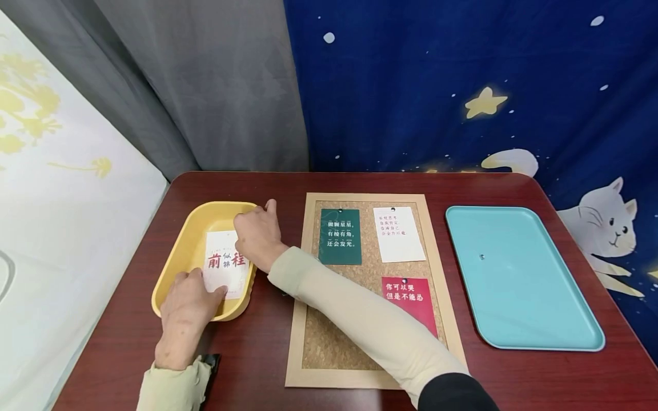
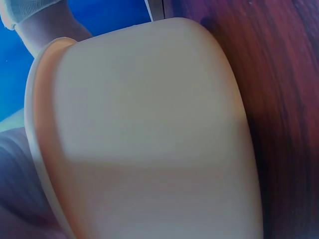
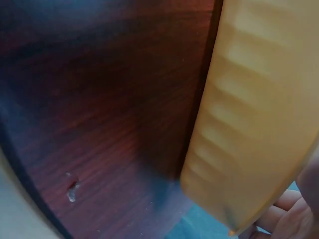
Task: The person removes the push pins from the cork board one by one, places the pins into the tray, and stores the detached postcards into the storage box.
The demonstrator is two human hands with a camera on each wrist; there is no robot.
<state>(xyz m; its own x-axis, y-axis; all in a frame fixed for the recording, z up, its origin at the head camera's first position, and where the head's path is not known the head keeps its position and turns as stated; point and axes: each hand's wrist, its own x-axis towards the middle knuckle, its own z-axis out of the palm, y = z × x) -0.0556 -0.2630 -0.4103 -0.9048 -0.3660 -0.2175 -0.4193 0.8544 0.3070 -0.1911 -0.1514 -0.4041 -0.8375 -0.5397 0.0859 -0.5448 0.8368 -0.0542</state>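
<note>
A white card (image 1: pixel 224 275) with red and dark characters shows inside the yellow basket (image 1: pixel 177 251) at the left of the table. My left hand (image 1: pixel 187 308) reaches over the basket's near end. Its thumb and fingers hold the card at the lower left corner. Across the board comes my right arm, with the right hand (image 1: pixel 259 237) over the basket's right rim. Its curled fingers are at the card's upper right edge, their tips mostly hidden. In the left wrist view, the basket's smooth outer wall (image 2: pixel 149 109) fills the middle. The right wrist view shows the ribbed wall (image 3: pixel 239 119).
A wood-framed cork board (image 1: pixel 339 348) lies mid-table. Pinned on it are a green card (image 1: pixel 340 237), a white card (image 1: pixel 400 235) and a red card (image 1: pixel 411 299), partly covered by my sleeve. A turquoise tray (image 1: pixel 524 279) at the right holds a small pin (image 1: pixel 482 257).
</note>
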